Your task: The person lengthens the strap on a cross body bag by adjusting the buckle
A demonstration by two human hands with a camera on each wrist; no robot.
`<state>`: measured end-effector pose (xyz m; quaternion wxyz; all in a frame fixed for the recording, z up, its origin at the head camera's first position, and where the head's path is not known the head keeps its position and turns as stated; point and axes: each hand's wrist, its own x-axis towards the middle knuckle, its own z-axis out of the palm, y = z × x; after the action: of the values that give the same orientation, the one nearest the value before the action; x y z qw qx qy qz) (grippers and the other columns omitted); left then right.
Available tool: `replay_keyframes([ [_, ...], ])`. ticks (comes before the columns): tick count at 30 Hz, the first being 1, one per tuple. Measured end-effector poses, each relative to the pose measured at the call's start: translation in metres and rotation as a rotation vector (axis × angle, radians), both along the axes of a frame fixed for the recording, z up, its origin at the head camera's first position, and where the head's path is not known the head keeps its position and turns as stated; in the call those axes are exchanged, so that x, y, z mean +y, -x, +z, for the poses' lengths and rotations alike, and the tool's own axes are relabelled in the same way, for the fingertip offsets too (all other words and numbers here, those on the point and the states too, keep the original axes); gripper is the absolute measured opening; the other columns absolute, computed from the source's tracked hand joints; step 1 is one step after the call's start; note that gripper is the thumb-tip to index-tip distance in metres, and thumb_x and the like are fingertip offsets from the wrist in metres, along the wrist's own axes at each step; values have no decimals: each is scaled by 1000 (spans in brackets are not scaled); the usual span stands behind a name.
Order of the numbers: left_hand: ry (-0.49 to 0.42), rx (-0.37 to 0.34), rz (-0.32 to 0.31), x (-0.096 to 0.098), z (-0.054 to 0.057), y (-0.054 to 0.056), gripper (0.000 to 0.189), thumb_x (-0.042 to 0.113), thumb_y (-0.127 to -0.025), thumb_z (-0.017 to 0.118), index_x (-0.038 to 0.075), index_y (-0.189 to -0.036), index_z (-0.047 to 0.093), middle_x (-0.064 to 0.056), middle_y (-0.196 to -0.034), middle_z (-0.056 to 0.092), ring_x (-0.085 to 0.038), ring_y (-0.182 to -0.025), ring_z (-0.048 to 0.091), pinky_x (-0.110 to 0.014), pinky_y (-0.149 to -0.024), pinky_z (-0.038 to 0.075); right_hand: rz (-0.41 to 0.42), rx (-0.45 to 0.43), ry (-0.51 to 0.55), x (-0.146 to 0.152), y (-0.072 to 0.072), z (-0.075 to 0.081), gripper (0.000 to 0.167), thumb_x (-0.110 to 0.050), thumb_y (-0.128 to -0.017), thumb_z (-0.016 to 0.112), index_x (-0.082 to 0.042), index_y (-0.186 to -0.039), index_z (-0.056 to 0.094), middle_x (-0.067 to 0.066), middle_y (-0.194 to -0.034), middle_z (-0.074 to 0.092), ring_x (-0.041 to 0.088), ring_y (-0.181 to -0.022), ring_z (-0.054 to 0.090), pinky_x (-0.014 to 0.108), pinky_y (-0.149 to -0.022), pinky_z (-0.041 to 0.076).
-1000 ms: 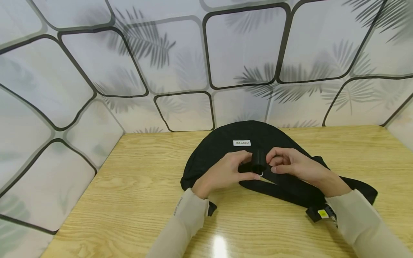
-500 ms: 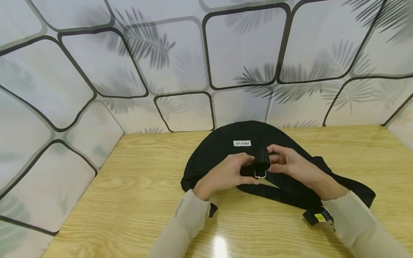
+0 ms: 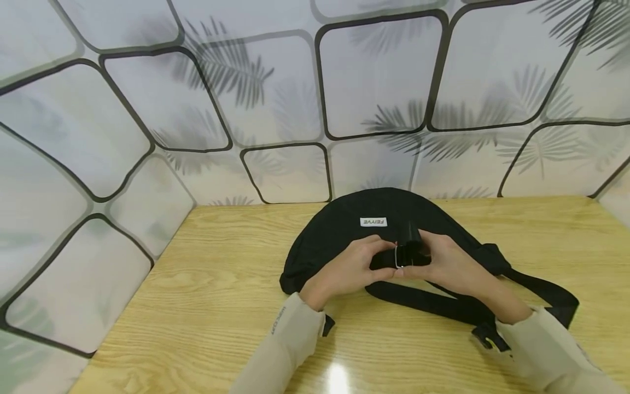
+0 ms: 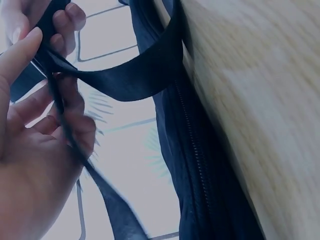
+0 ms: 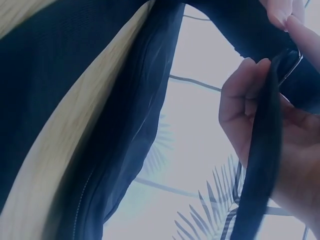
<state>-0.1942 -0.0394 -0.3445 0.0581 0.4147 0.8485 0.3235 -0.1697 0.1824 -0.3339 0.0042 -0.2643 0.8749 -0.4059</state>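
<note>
A black crescent-shaped sling bag [image 3: 394, 203] lies on the table, with a white label [image 3: 373, 221] on its upper side. Raised in front of it is the bag's black webbing strap [image 3: 384, 258], threaded through a metal slider [image 3: 396, 257]. My left hand [image 3: 339, 271] pinches the strap at the slider's left, thumb below and fingers above. On the other side my right hand [image 3: 455, 265] grips the strap's folded part, its thumb meeting the left thumb tip. In the left wrist view a strap loop [image 4: 130, 80] hangs from the fingers. The right wrist view shows a strap length [image 5: 262, 160] crossing the palm.
More strap [image 3: 423, 301] lies over the wooden table [image 3: 206, 306], running to the right. A black plastic buckle [image 3: 489, 335] rests beside the right cuff. A small black strap end [image 3: 328, 325] pokes out by the left cuff. A patterned wall covering [image 3: 374, 82] stands behind.
My right hand has moved left and closed on the strap beside the slider. The slider has turned and now stands upright between both hands. The buckle near the right cuff has shifted and turned.
</note>
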Motion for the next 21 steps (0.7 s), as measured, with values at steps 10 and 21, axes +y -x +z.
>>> replay_keyframes([
  [10, -4, 1, 5, -1, -2, -1, 48, 25, -101, 67, 0, -140, 57, -12, -136, 59, -18, -124, 57, -20, -98, 45, -2, 27, -13, 5, -1, -1, 46, -20, -84, 86, 3, -118, 64, 10, -107, 70, 21, -89, 70, 34, -70, 55],
  [21, -30, 20, 4, -14, 1, -1, 44, 23, -99, 71, 1, -136, 61, -11, -129, 62, -19, -117, 60, -23, -96, 46, 13, 44, -18, 17, -1, 0, 34, -13, -84, 85, -3, -110, 64, -2, -97, 70, 16, -88, 70, 34, -71, 55],
])
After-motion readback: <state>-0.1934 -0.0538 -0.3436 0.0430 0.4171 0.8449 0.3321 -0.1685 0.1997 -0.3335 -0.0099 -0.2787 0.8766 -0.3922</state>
